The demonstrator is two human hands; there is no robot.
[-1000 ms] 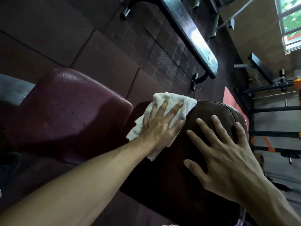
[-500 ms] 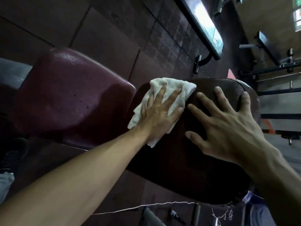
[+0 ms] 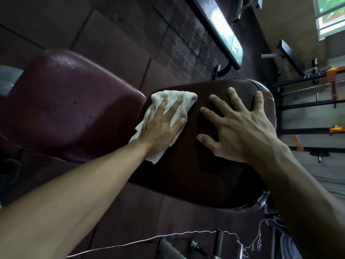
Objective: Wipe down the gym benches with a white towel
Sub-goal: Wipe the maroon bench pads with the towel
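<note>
A dark brown padded bench pad fills the middle of the view. A maroon pad of the same bench adjoins it on the left. My left hand lies flat with spread fingers on a crumpled white towel, pressing it onto the brown pad close to the gap between the pads. My right hand rests flat on the brown pad to the right of the towel, fingers spread toward the pad's far rounded end. It holds nothing.
A second flat bench with a shiny dark top stands on the tiled rubber floor beyond. A black rack with orange fittings is at the right. A thin white string and metal frame parts lie below the pad.
My left hand has drawn the towel back along the brown pad toward the maroon pad. My right hand stays planted on the pad. The camera has shifted.
</note>
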